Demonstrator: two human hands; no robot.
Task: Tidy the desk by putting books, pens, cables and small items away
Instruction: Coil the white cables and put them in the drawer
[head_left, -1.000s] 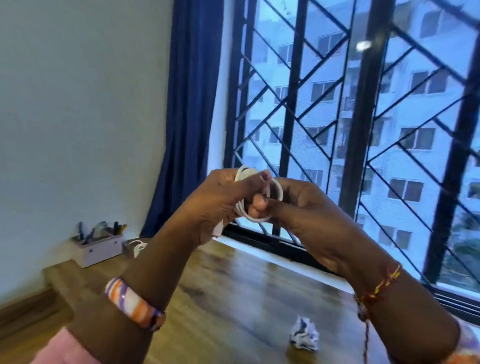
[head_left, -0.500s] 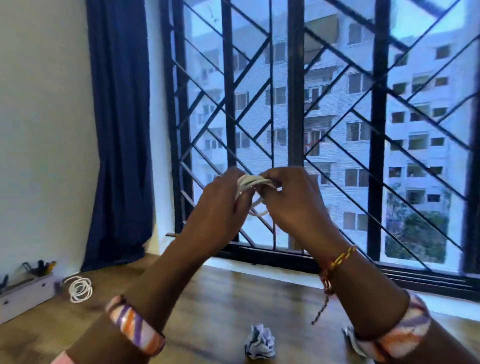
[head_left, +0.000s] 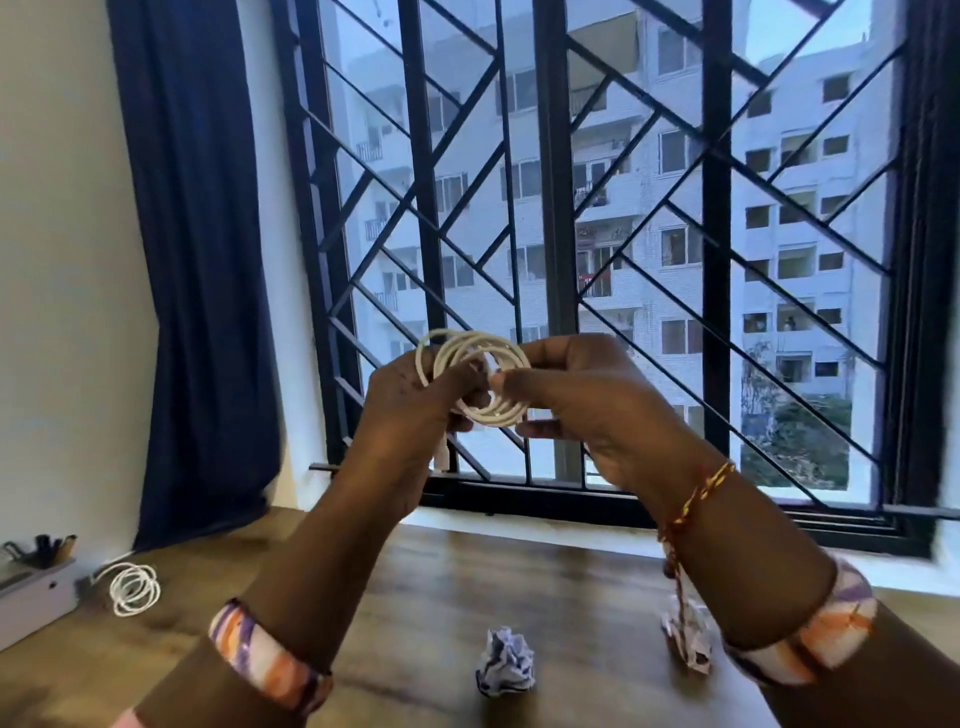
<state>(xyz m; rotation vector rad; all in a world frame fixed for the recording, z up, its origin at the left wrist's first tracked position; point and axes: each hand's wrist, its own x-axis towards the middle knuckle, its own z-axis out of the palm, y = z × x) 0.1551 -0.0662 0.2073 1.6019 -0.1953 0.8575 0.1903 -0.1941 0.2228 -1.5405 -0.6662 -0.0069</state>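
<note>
A white cable (head_left: 480, 358) wound into a small coil is raised in front of the window, well above the wooden desk (head_left: 431, 597). My left hand (head_left: 410, 415) grips the coil's left side, with a plug end hanging below the palm. My right hand (head_left: 582, 400) pinches the coil's right side between thumb and fingers. A second coiled white cable (head_left: 134, 588) lies on the desk at the far left, beside a white organiser box (head_left: 36, 597) that holds dark pens.
Two crumpled paper balls lie on the desk: one (head_left: 505, 660) in the front middle, the other (head_left: 688, 636) partly behind my right wrist. A black window grille (head_left: 550, 249) runs along the desk's far edge. A dark blue curtain (head_left: 202, 260) hangs at the left.
The view has swung right and up, bringing the second cable and paper balls into sight. The coil in my hands has opened from a tight bunch into round loops.
</note>
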